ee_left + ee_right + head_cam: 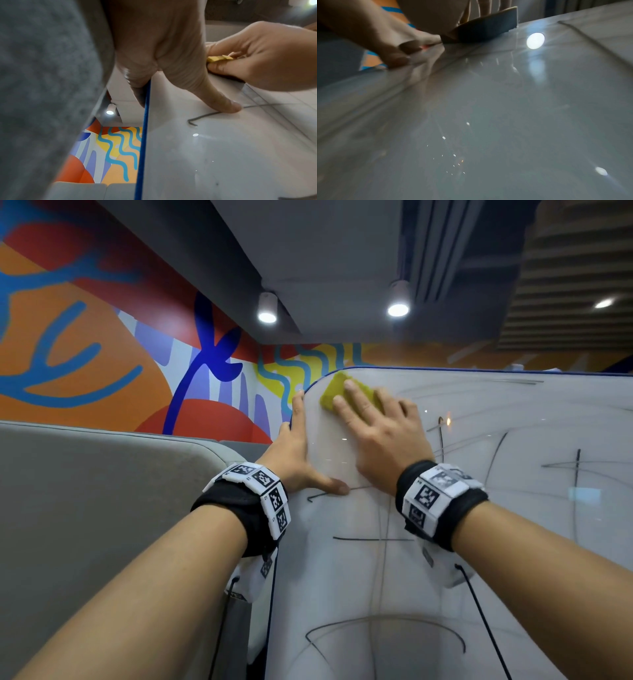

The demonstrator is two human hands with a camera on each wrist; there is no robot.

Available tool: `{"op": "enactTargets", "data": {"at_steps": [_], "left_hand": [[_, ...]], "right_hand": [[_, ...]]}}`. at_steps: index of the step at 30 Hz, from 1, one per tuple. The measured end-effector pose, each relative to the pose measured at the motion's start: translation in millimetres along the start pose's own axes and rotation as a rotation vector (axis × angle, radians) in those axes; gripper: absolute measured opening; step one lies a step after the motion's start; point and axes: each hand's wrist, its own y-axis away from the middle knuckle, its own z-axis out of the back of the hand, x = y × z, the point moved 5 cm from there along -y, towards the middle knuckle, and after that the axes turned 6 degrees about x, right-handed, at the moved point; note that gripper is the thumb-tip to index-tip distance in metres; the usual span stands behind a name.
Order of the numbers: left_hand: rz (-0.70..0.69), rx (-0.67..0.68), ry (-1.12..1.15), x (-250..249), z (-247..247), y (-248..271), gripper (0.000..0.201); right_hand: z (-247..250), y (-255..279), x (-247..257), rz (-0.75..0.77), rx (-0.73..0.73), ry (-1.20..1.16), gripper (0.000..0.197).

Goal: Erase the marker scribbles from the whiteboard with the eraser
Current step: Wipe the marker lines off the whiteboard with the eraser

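Observation:
The whiteboard [513, 542] has a blue rim and carries several dark marker scribbles [373, 539], lines and arcs across its middle, right and lower parts. My right hand [376, 433] holds the yellow eraser [331, 395] flat against the board's top left corner, fingers spread over it. The left wrist view shows the eraser [217, 58] pinched between thumb and fingers. My left hand [294, 450] grips the board's left edge, thumb pressed on the face beside a hooked stroke [202, 117]. In the right wrist view the eraser's dark felt [488, 32] lies on the glossy board [488, 121].
A grey padded partition [85, 508] stands close to the board's left edge. Behind it is a colourful mural wall [102, 354]. Two ceiling spotlights [267, 309] shine above and glare off the board. Cables hang from both wrist bands over the board.

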Motion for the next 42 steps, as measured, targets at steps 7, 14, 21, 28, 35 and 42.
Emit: {"op": "enactTargets", "data": {"at_steps": [7, 14, 21, 28, 35, 42], "left_hand": [[-0.006, 0.008, 0.017, -1, 0, 0, 0.172], [-0.018, -0.014, -0.010, 1, 1, 0, 0.174], [-0.039, -0.005, -0.156, -4, -1, 1, 0.172], [-0.320, 0.030, -0.740, -36, -2, -6, 0.136], [-0.457, -0.098, -0.828, -52, -9, -26, 0.071], [-0.419, -0.086, -0.894, -45, -11, -29, 0.075]], "right_hand": [[-12, 17, 24, 0.150, 0.061, 0.003, 0.090], [4, 1, -4, -0.142, -0.061, -0.057, 0.067], [-4, 18, 7, 0.027, 0.052, 0.003, 0.083], [15, 40, -104, -0.454, -0.002, -0.085, 0.074], [8, 48, -99, -0.474, -0.028, -0.107, 0.082], [0, 53, -63, -0.216, -0.031, -0.051, 0.074]]}}
